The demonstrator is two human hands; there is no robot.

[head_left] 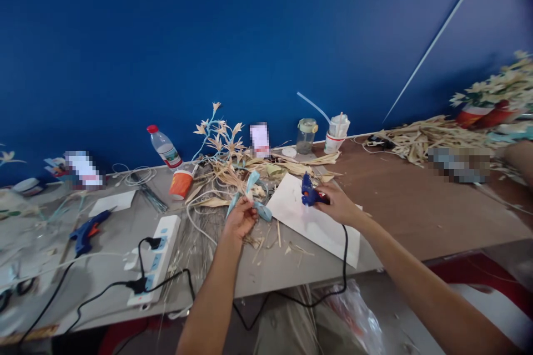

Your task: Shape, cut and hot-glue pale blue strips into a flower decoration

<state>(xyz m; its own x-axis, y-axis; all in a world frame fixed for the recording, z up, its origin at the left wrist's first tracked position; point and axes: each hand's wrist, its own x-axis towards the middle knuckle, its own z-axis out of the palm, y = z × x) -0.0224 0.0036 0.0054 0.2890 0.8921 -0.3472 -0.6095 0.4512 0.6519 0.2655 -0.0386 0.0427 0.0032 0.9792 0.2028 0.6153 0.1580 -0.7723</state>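
Between the fingers of my left hand [242, 217] is a small handmade flower [263, 211] with light-blue petals or leaves spreading around a pale centre. My right hand [335, 203] grips a blue hot glue gun [308, 191] by its handle, over a white sheet [320, 230]. A gap separates the glue gun from the flower. From the gun a black cord hangs down past the table's front edge. Behind my left hand lie dried husk strips [216, 202], and a branch of pale husk flowers [216, 136] rises there.
A power strip [156, 260] with plugs and cords lies left of my arm, near another blue glue gun [87, 233]. A bottle [165, 147], an orange cup [180, 184] and a glass jar [306, 136] stand behind. At far right are a husk pile [433, 136] and another person's arm [516, 158].
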